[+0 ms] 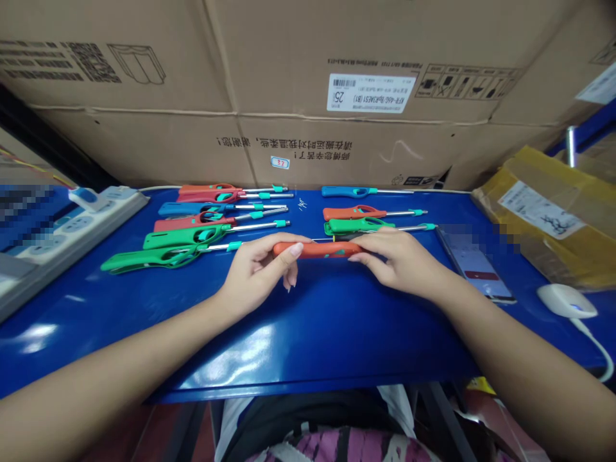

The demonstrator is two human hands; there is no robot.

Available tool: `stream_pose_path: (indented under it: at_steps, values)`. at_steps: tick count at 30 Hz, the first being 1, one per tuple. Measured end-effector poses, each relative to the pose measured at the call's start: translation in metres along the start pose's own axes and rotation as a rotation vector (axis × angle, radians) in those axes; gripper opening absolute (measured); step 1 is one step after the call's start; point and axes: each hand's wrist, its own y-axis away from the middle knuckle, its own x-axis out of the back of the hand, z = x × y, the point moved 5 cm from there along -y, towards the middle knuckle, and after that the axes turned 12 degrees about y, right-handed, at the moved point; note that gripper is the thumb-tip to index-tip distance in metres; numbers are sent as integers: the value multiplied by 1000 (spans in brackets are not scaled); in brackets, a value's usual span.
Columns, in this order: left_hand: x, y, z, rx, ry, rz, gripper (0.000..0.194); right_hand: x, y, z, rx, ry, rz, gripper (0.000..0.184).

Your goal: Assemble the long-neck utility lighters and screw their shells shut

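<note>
Above the blue table, my left hand (260, 266) and my right hand (397, 260) hold an orange stick lighter (320, 249) level between them. My left thumb presses on its left end, and my right fingers pinch the other end. A bit of green shows on its handle; its metal tube cannot be made out. Just behind it lies a screwdriver (349, 237) with a black and yellow handle, partly covered. To the left, several lighters lie in a stack of rows, the nearest a green lighter (144, 258). Beyond my right hand are a green lighter (359, 225), an orange lighter (353, 213) and a blue lighter (346, 191).
A power strip (72, 228) runs along the left edge. On the right lie a phone (474, 263), a white corded device (566, 300) and a yellow-taped parcel (553, 212). Large cardboard (283, 77) walls off the back of the blue table (308, 340).
</note>
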Motion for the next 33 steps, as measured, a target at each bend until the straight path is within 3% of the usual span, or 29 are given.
stream_pose_path:
  at_steps: [4, 8, 14, 20, 25, 29, 33]
  values:
    - [3, -5, -9, 135, -87, 46, 32, -9, -2, -6, -4, -56, -120, 23]
    - [0, -7, -18, 263, -165, -11, 38, -16, -3, -12, 7, -16, -241, 26]
    - [13, -10, -13, 234, -141, 119, 31, 4, -2, 7, 30, 74, -116, 29]
    - [26, -14, -10, 194, -41, 272, 30, 14, 3, 35, -64, 223, -98, 27]
    - [27, -13, -16, 253, -10, 298, 31, 13, 4, 41, -147, 225, -99, 45]
    - [29, -13, -16, 246, -20, 314, 32, 16, 4, 48, -158, 267, -91, 25]
    - [28, -14, -15, 251, -27, 296, 30, 18, 3, 39, -56, 223, -32, 15]
